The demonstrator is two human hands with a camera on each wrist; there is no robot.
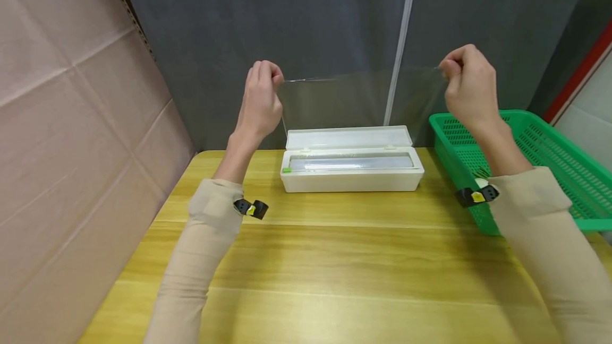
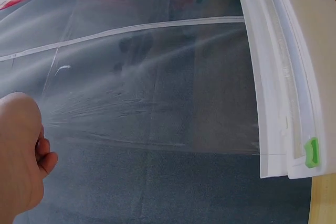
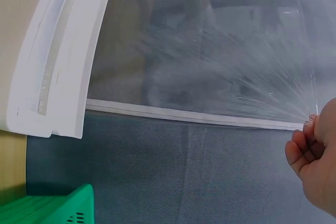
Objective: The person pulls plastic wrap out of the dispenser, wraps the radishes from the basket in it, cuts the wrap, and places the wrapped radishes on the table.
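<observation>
A clear sheet of plastic wrap is stretched upright between both hands, rising from the white dispenser box on the table. My left hand pinches its upper left corner. The upper right corner is pinched by my right hand, with creases fanning out from those fingertips in the right wrist view. The box's hinged lid is raised at the back, and a shiny roll shows through the slot. A small green slider sits at the box's left end.
A green plastic basket stands at the right, below my right forearm, with a small white item partly hidden in it. A grey curtain hangs behind the wooden table. Pinkish cloth covers the left side.
</observation>
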